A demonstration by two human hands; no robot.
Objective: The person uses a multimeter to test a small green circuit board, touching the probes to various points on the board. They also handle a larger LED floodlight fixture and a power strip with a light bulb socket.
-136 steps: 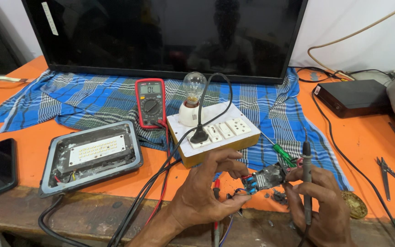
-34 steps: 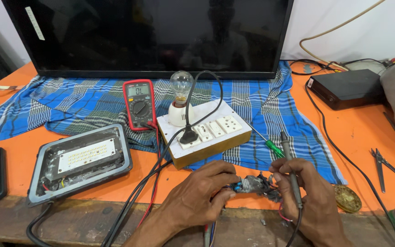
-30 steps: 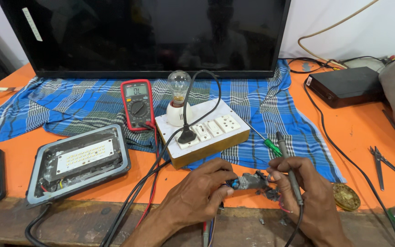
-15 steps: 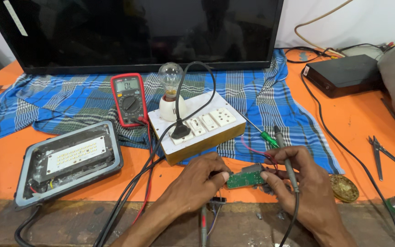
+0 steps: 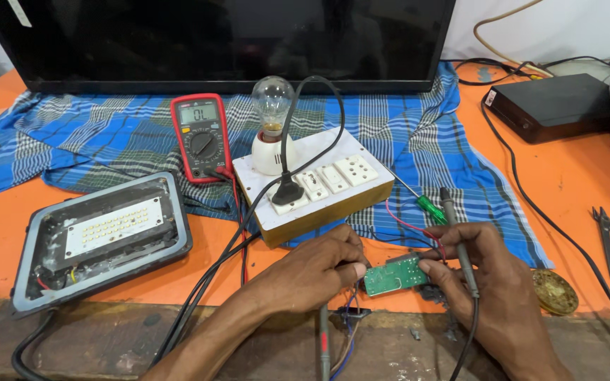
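1. Green board (image 5: 395,274), small and rectangular, solder side up with pale traces, was pinched between both hands at the near edge of the orange bench (image 5: 573,176), just in front of the switchboard (image 5: 319,190).
2. Left hand (image 5: 315,271) gripped the board's left end with thumb and fingers; a probe (image 5: 323,346) ran down below that hand, though whether the hand held it could not be told.
3. Right hand (image 5: 492,282) pinched the board's right end with the fingertips and also clasped a dark probe (image 5: 457,236), tip pointing up and away.
4. Red and blue wires (image 5: 418,229) trailed from the board toward the blue cloth (image 5: 404,134).
5. Risk: board held in the air at its ends only, so it could twist or slip under probe pressure.
6. Risk: probe tip could bridge close solder points and short them.
7. Risk: bare fingers on the solder side near a plugged-in switchboard with bulb (image 5: 272,102); shock likely if live.
8. Meter (image 5: 201,137) sat on the cloth, leads crossing the work area and prone to snagging.
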